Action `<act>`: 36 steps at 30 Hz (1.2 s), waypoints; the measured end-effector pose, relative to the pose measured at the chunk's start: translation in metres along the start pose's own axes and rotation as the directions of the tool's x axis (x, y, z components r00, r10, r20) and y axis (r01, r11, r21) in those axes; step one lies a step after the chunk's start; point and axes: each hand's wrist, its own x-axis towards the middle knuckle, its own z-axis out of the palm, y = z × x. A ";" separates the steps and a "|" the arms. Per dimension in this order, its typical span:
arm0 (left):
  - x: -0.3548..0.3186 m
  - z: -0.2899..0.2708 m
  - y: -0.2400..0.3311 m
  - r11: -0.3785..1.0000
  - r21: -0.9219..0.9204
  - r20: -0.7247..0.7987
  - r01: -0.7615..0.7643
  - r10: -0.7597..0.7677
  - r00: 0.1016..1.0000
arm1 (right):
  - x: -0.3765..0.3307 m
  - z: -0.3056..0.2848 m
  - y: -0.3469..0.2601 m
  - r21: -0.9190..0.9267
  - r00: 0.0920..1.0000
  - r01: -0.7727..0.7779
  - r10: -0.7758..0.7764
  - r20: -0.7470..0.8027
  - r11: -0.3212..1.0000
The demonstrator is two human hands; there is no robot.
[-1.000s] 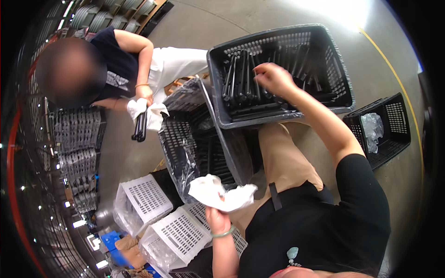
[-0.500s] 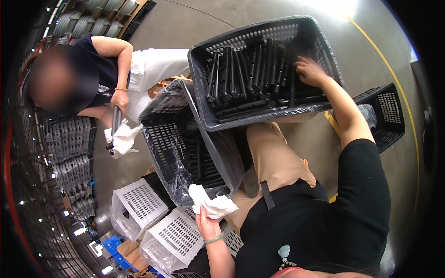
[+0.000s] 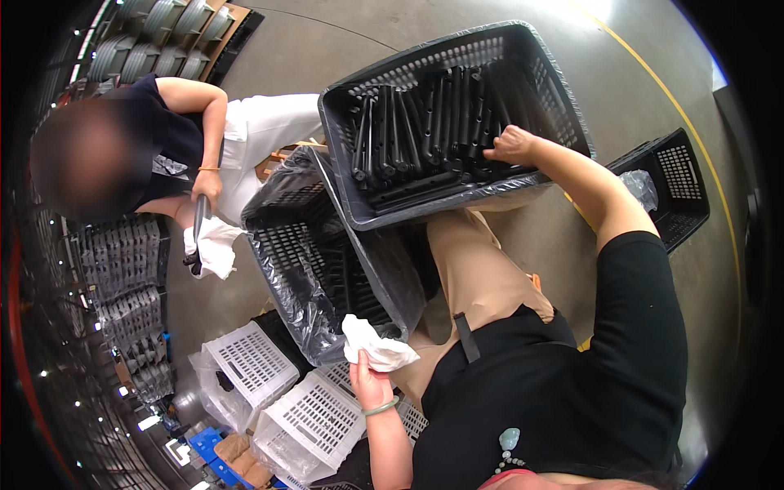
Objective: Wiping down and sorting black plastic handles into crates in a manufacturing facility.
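My left hand [image 3: 371, 384] is closed around a crumpled white cloth [image 3: 382, 349], held in front of my body beside the lower bin. Over the near side of a large black crate [image 3: 457, 202], my right hand [image 3: 513, 145] has its fingers curled at the near end of a black tube [image 3: 516, 96], which is smeared by motion. Several more black tubes [image 3: 441, 114], some with holes along them, lie side by side in this crate. My fingertips are partly hidden against the dark tubes.
A plastic-lined black bin [image 3: 282, 245] holding black parts stands left of the crate. Across from it, a co-worker [image 3: 192, 98] holds a dark tube and a white cloth [image 3: 214, 249]. White crates [image 3: 253, 359] stand lower left; a smaller black crate [image 3: 682, 175] is at right.
My right hand has moved left and nearer me, and its spread fingers have closed. My left hand keeps the cloth, almost unmoved. The co-worker's tube has tilted slightly.
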 end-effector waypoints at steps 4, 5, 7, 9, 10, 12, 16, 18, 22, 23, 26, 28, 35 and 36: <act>-0.010 -0.004 0.000 1.000 0.019 0.005 0.002 -0.002 1.000 | 0.003 -0.025 -0.007 -0.014 0.997 -0.011 0.012 0.073 1.000; -0.011 -0.009 -0.001 1.000 -0.007 -0.011 0.007 -0.007 1.000 | -0.002 -0.039 -0.007 0.030 0.998 -0.061 0.061 0.023 0.998; -0.014 -0.017 -0.002 1.000 -0.021 -0.033 0.007 -0.008 0.999 | -0.018 -0.061 -0.005 0.293 0.983 -0.101 0.141 -0.121 0.951; -0.012 -0.021 -0.005 0.999 -0.035 -0.046 0.007 -0.008 0.999 | -0.036 -0.086 -0.005 0.399 0.967 -0.084 0.172 -0.189 0.913; -0.010 -0.023 -0.007 0.998 -0.055 -0.052 0.014 -0.017 0.999 | -0.041 -0.094 -0.006 0.505 0.949 -0.066 0.211 -0.236 0.861; -0.009 -0.022 -0.009 0.997 -0.075 -0.059 0.012 -0.016 0.998 | -0.043 -0.096 -0.003 0.602 0.925 -0.032 0.251 -0.285 0.798; -0.013 0.000 -0.003 0.999 -0.053 -0.043 0.006 -0.008 0.999 | -0.039 -0.078 0.009 0.444 0.895 -0.066 0.249 -0.369 0.894; -0.016 0.002 0.000 0.997 -0.075 -0.021 0.007 -0.009 1.000 | -0.020 -0.067 0.014 0.151 0.876 -0.312 0.346 -0.335 0.938; -0.021 0.005 0.000 0.996 -0.047 0.051 -0.078 0.080 0.995 | 0.010 -0.088 -0.045 0.360 0.813 -0.189 0.351 -0.464 0.914; -0.023 0.000 -0.001 0.998 0.003 0.070 -0.068 0.068 0.995 | 0.017 -0.119 -0.081 0.615 0.834 0.077 0.287 -0.472 0.785; -0.024 0.003 -0.012 0.957 0.246 0.294 -0.154 0.078 0.953 | 0.022 -0.140 -0.197 0.934 0.976 0.212 0.007 -0.219 -0.289; -0.032 0.023 -0.006 0.933 0.273 0.401 -0.234 0.111 0.909 | 0.026 -0.138 -0.250 0.916 0.927 0.060 -0.317 -0.199 -0.398; -0.058 -0.012 0.010 0.887 0.378 0.034 -0.267 0.275 0.961 | 0.043 -0.153 -0.305 0.920 0.975 0.010 -0.202 -0.096 -0.393; -0.055 -0.027 0.003 0.905 0.376 -0.019 -0.201 0.224 0.974 | 0.046 -0.144 -0.296 0.944 0.976 0.049 -0.183 -0.114 -0.327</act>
